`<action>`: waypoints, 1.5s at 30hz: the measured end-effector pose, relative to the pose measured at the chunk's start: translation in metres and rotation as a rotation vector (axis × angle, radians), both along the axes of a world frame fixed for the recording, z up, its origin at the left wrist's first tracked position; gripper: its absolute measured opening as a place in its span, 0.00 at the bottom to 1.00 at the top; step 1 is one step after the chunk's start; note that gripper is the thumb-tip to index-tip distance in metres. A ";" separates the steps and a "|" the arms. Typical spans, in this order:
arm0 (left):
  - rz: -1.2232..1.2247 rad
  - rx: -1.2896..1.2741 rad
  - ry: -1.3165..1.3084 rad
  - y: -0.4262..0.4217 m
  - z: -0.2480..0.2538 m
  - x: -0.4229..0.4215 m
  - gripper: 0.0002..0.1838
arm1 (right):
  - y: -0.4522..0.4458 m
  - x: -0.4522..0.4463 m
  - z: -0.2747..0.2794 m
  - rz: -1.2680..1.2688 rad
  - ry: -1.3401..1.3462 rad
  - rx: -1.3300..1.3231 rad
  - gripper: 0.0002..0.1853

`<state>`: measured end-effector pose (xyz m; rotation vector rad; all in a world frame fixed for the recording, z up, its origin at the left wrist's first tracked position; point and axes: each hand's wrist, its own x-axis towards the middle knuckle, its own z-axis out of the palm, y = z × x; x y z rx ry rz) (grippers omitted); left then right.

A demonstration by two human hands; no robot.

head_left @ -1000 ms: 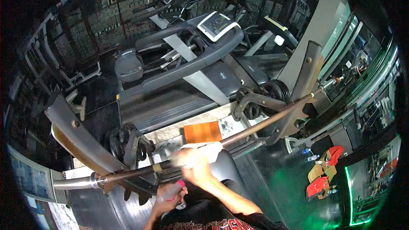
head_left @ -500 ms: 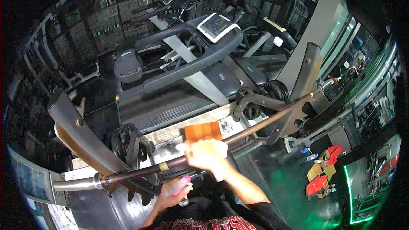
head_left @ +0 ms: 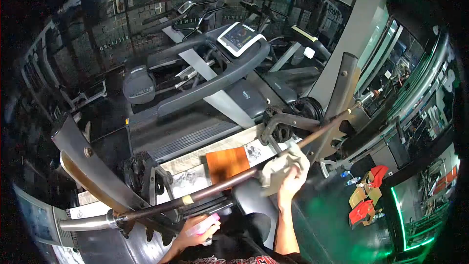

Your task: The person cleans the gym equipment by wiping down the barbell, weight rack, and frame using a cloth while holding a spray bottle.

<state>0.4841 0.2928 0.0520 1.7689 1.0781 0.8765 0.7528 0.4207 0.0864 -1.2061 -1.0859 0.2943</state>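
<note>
A long barbell (head_left: 210,190) rests across two upright rack posts in front of me. My right hand (head_left: 293,178) is closed around a pale cloth (head_left: 274,170), which lies against the bar right of its middle. My left hand (head_left: 191,234) is below the bar, near my body, wrapped round a clear bottle with a pink top (head_left: 204,225), seemingly a spray bottle. The bar's bare metal sleeve (head_left: 85,224) sticks out past the left post.
Behind the bar stands a treadmill (head_left: 205,88) with a lit console. Weight plates (head_left: 139,171) hang beside the left post (head_left: 93,156), others by the right post (head_left: 342,88). An orange-brown panel (head_left: 227,164) lies beyond the bar. Red and tan items (head_left: 364,198) and bottles are on the floor at right.
My right hand has slid the cloth rightward along the bar, from near its middle. My left hand stays low with the bottle. The view has shifted slightly.
</note>
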 end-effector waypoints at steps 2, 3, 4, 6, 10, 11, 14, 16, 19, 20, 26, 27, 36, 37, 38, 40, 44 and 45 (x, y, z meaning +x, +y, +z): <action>-0.002 -0.023 0.028 -0.001 0.001 0.001 0.09 | 0.011 -0.005 -0.011 -0.021 -0.300 0.023 0.18; -0.002 -0.046 0.055 -0.002 0.002 0.000 0.09 | 0.010 -0.015 -0.026 0.039 -0.546 -0.154 0.20; -0.025 -0.066 0.047 -0.004 -0.003 -0.001 0.10 | 0.005 -0.029 -0.035 0.028 -0.619 -0.084 0.19; -0.058 -0.030 0.125 -0.006 -0.006 -0.005 0.09 | -0.014 -0.058 -0.052 0.132 -0.530 0.004 0.17; -0.097 -0.004 0.078 -0.005 -0.012 -0.005 0.09 | -0.068 -0.085 -0.080 0.342 -0.140 -0.096 0.15; -0.105 0.002 0.077 -0.004 -0.011 -0.005 0.09 | -0.076 -0.082 -0.078 0.394 -0.138 -0.096 0.16; -0.101 -0.086 0.002 -0.004 -0.009 -0.002 0.09 | -0.087 -0.059 -0.060 0.353 0.016 -0.333 0.12; -0.105 -0.047 0.023 -0.005 -0.008 0.001 0.10 | -0.076 -0.040 -0.049 0.259 0.045 -0.235 0.13; -0.113 0.075 0.034 -0.007 -0.013 0.002 0.11 | -0.054 -0.017 -0.019 0.105 0.026 -0.045 0.15; -0.110 0.066 0.046 -0.010 -0.012 0.003 0.11 | -0.040 -0.006 -0.014 0.095 -0.013 0.044 0.17; -0.073 0.095 0.169 -0.019 0.005 0.007 0.11 | 0.033 0.016 -0.025 -0.053 -0.627 -0.029 0.16; -0.067 0.094 0.169 -0.023 0.001 0.007 0.11 | 0.033 0.002 -0.024 -0.125 -0.687 -0.011 0.14; 0.066 -0.339 -0.118 -0.017 -0.002 0.026 0.09 | -0.041 -0.009 -0.041 0.344 -0.328 -0.126 0.12; 0.044 -0.210 -0.043 -0.013 -0.005 0.029 0.09 | -0.050 -0.004 -0.031 0.436 -0.201 -0.203 0.10; 0.022 -0.084 0.033 -0.010 -0.007 0.031 0.08 | -0.055 0.004 -0.017 0.444 -0.088 -0.382 0.08; 0.005 -0.071 0.037 -0.006 -0.012 0.034 0.08 | -0.052 0.016 0.000 0.457 0.007 -0.388 0.11; 0.029 -0.269 -0.052 -0.001 -0.005 0.047 0.09 | -0.024 0.043 0.027 0.428 0.062 -0.522 0.12; 0.052 -0.400 -0.085 0.000 0.001 0.051 0.09 | -0.004 0.050 0.024 0.510 0.046 -0.424 0.12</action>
